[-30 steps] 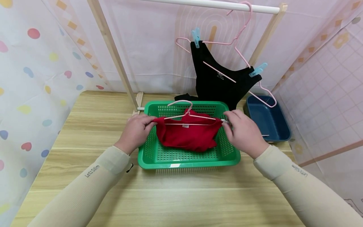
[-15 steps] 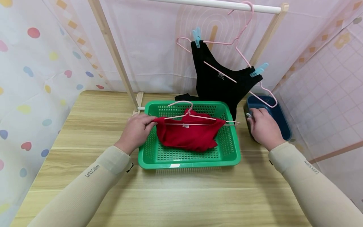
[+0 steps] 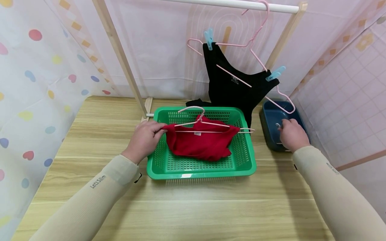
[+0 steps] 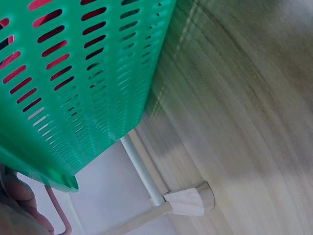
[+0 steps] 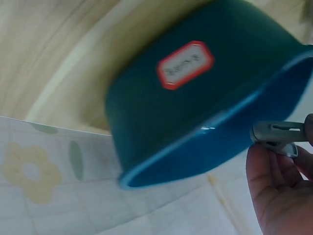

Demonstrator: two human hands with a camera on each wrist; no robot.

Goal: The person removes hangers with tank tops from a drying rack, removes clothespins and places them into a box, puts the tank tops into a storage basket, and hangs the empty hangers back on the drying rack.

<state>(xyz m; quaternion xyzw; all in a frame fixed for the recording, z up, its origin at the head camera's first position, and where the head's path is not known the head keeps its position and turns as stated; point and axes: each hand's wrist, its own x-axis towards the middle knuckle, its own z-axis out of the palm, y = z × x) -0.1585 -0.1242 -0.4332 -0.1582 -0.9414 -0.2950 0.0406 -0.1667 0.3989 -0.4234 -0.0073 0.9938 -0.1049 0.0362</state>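
My left hand (image 3: 145,140) pinches the left shoulder of a red garment (image 3: 199,145), together with the end of the pink hanger (image 3: 215,124) it is on. Garment and hanger lie over the green basket (image 3: 199,175); the hanger's right end sticks out bare past the basket's rim. My right hand (image 3: 293,134) is over the blue bin (image 3: 267,134). Between its thumb and fingers it holds a grey clothespin (image 5: 279,131), clear in the right wrist view. Only part of my left hand shows in the left wrist view, beside the basket.
A black garment (image 3: 230,88) hangs behind the basket from a pink hanger on the white rod (image 3: 235,4), fixed with blue clothespins (image 3: 275,74). Wooden posts (image 3: 119,55) hold up the rod. The wooden table (image 3: 193,207) extends in front.
My right hand has left the garment's right shoulder and moved right to the blue bin, carrying the clothespin. The hanger's right end now shows bare. My left hand has stayed in place.
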